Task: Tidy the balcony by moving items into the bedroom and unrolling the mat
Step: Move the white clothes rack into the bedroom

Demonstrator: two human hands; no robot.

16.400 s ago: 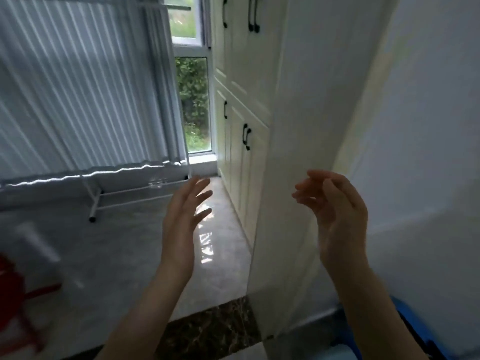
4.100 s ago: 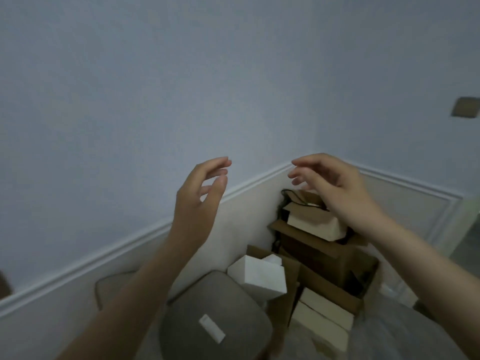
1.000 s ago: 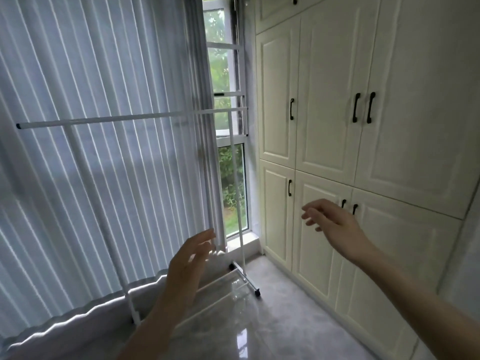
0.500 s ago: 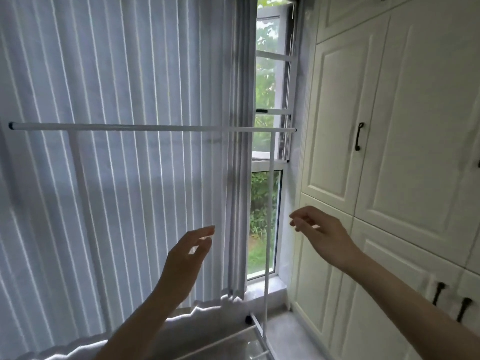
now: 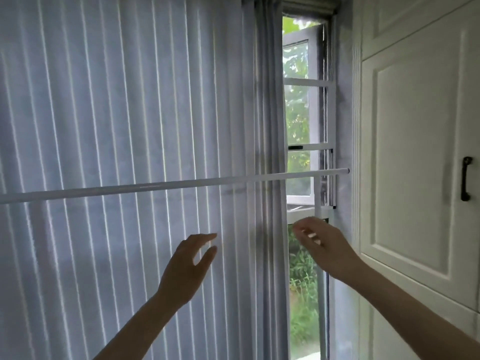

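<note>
Overhead, a white rail of a clothes rack, running level above both sets of fingertips, touched by neither. Left hand raised below it, fingers loosely spread, thumb apart, holding nothing. Right hand raised too, fingers relaxed and slightly curled, empty, just before the rack's upright post. Behind the fingers, a pleated curtain; beyond the right fingertips, a window; rightward, a white cupboard with a black handle.

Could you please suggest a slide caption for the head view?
Both empty hands, left hand and right hand, reach up toward the white rack bar before the curtain.
</note>
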